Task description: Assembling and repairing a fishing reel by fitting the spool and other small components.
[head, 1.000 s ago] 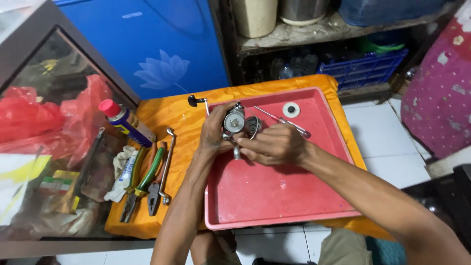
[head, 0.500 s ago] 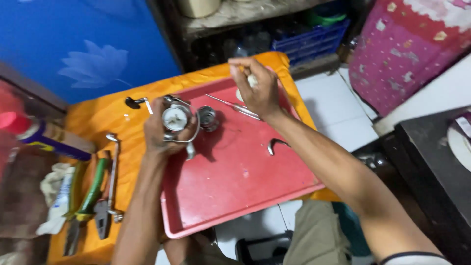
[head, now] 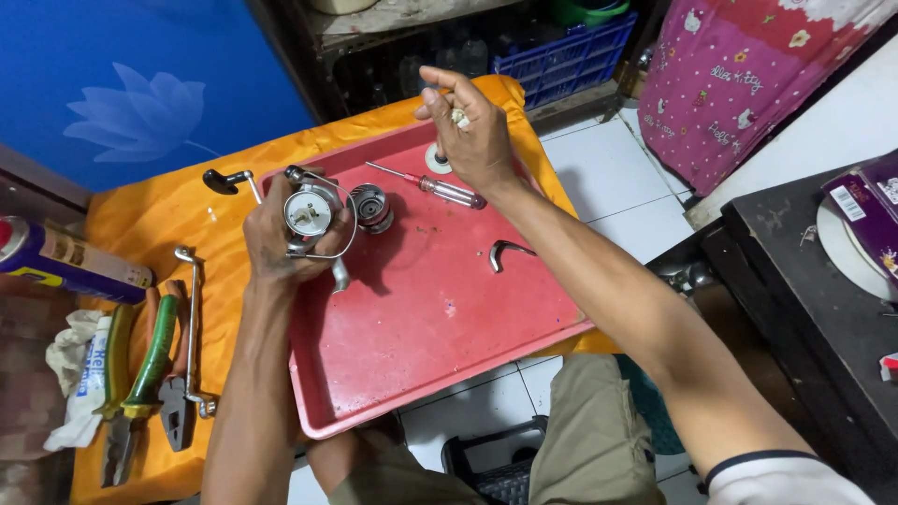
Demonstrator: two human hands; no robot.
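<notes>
The right hand [head: 472, 131] has lifted from the reel [head: 311, 220] to the tray's [head: 440, 318] one o'clock corner, pinching a small part, while the left hand [head: 281, 245] stays clasped round the reel.

Surface: we see a low table under an orange cloth [head: 187, 215].
Centre to 3 o'clock: red tray [head: 421, 355].
9 o'clock: spray can [head: 70, 265].
7 o'clock: pliers [head: 140, 388], bent metal crank [head: 192, 337], white rag [head: 70, 374].
11 o'clock: black-knobbed handle [head: 229, 180].
</notes>
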